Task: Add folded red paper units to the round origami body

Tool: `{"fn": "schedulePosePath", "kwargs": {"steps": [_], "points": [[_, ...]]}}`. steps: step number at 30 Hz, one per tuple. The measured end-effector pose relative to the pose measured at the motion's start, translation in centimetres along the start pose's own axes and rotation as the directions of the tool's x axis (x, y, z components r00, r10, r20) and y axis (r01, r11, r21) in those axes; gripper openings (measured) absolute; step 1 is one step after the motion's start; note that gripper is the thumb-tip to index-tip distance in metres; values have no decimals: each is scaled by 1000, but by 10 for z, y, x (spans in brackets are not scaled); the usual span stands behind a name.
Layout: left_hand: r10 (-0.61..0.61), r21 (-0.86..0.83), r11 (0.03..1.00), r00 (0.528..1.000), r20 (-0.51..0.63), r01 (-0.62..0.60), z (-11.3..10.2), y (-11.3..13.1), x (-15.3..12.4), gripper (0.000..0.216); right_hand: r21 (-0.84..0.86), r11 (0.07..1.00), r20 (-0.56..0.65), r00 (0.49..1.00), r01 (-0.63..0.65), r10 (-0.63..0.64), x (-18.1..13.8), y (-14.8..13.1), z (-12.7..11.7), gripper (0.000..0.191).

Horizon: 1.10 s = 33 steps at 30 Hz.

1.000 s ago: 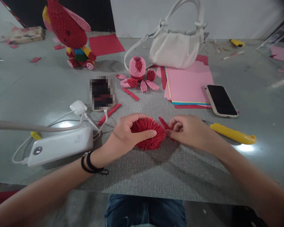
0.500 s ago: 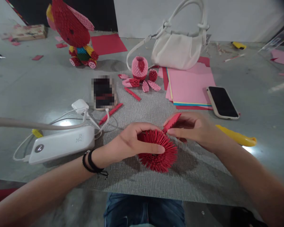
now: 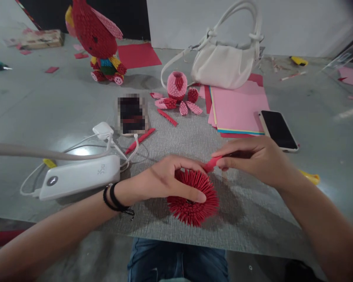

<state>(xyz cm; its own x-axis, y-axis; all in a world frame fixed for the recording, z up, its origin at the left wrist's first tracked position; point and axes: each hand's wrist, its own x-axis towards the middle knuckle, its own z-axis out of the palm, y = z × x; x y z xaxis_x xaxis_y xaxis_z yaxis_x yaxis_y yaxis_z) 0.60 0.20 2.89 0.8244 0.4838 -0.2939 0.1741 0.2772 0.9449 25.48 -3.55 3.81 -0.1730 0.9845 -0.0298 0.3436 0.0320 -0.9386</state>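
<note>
Near the table's front edge, a round, spiky red folded-paper piece [image 3: 194, 213] is in the grip of my left hand [image 3: 167, 182]. The thumb lies across its middle, and the fingers curl behind the far rim. Between the thumb and fingers of my right hand [image 3: 250, 158] is a red strip of folded paper pieces [image 3: 212, 163]. The strip's left end meets the fingertips of my left hand at the far rim; whether it touches the spiky piece is hidden. Two more red strips lie farther back, one near the pink folded-paper vase [image 3: 177, 86], another red strip [image 3: 139, 141] beside a charging cable.
A white power bank [image 3: 80, 176] with cables lies at left, near a blurred-out phone [image 3: 132, 114]. Another phone [image 3: 279, 130] rests by the pink paper stack [image 3: 241, 107]. Behind stand a white handbag [image 3: 225, 62] and a red folded-paper figure [image 3: 98, 43]. A yellow object [image 3: 311, 177] is partly hidden by my right forearm.
My right hand has swung the red strip from slanting upward to lying flatter and lower. The spiky red piece has shifted slightly toward me in my left hand. The view has moved a little.
</note>
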Motion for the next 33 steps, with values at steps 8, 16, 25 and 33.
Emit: {"fn": "schedulePosePath", "kwargs": {"steps": [8, 16, 25, 33], "points": [[-86, -197, 978, 991, -103, 65, 7, -1, 0, 30, -103, 993, 47, 997, 59, -55, -2, -4, 14, 5], [-37, -33, 999, 986, -162, 32, 3, -1, 0, 31, 13, 998, -144, 988, 60, -57, -5, -6, 4, 8], [191, 310, 945, 949, -249, -109, -1, 1, 0, 28, 334, 932, 58, 990, -140, 128, -6, 5, 17, 6], [218, 344, 930, 945, -243, -126, 0, 2, -2, 27, 468, 828, 184, 950, -310, 251, -4, 4, 21, 12]]}}
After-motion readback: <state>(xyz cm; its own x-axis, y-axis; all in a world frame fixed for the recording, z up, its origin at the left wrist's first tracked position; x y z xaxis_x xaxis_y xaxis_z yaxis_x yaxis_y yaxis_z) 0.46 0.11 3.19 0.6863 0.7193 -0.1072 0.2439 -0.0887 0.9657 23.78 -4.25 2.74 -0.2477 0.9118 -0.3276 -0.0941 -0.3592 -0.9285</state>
